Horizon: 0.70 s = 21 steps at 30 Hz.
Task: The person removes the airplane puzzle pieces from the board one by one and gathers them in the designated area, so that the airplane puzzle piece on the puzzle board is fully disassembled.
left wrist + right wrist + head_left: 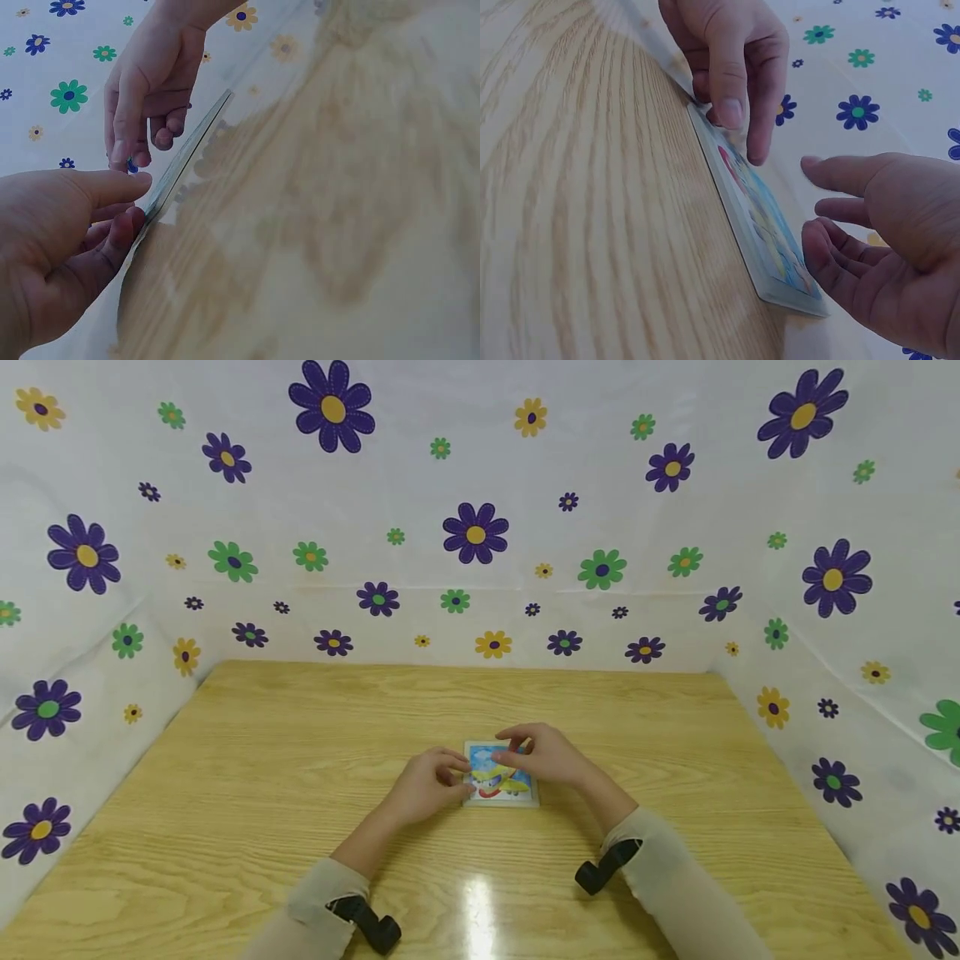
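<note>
A small square picture board (483, 797) with a pale rim lies flat on the table; blue, yellow and red show in its picture. At its left edge is my left hand (427, 787), fingers loosely bent, fingertips at the rim. Whether they touch it, I cannot tell. Over the upper right part of the picture hovers my right hand (551, 753), thumb and fingers apart, with nothing visible between them. In the right wrist view the board (754, 225) appears at a slant, the left hand (731, 64) at its far end and the right hand (900, 232) beside its near end.
The wood-grain table (300, 718) extends around the board on all sides. A white sheet with printed flowers (405, 493) stands behind the table and along both sides. Black straps with a small device (600, 868) sit on both sleeves.
</note>
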Tool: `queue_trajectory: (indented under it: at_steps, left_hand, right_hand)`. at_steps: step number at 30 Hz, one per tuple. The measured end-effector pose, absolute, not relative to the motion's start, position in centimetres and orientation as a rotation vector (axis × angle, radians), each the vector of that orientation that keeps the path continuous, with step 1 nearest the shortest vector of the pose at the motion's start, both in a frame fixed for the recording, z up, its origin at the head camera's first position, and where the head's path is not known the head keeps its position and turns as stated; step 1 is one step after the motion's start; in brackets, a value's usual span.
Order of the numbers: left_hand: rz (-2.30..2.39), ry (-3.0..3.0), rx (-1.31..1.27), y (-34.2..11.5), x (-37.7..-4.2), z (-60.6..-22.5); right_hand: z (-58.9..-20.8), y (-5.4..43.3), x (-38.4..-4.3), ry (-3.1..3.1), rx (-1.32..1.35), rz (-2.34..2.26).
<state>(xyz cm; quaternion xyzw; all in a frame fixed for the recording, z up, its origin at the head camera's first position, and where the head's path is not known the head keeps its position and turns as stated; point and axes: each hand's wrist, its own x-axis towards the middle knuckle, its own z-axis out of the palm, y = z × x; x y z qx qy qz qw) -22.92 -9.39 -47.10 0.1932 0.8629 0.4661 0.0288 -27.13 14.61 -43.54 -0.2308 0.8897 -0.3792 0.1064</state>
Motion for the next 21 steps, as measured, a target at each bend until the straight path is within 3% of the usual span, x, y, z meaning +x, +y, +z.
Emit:
queue_trajectory:
  at_steps: [7,15,21]
  left_hand:
    - [1.457,2.602,0.695,-9.4,-23.0,-47.3]
    - [1.511,2.542,0.634,-9.2,-22.6,-48.4]
    - [1.575,2.529,0.595,-9.6,-22.9,-48.5]
  right_hand:
    - [-44.1,12.9,-27.2,2.469,-0.652,-1.254]
    - [-45.4,11.9,-27.3,2.470,-0.504,-1.290]
    - [-45.3,11.3,-27.5,2.606,-0.584,-1.185]
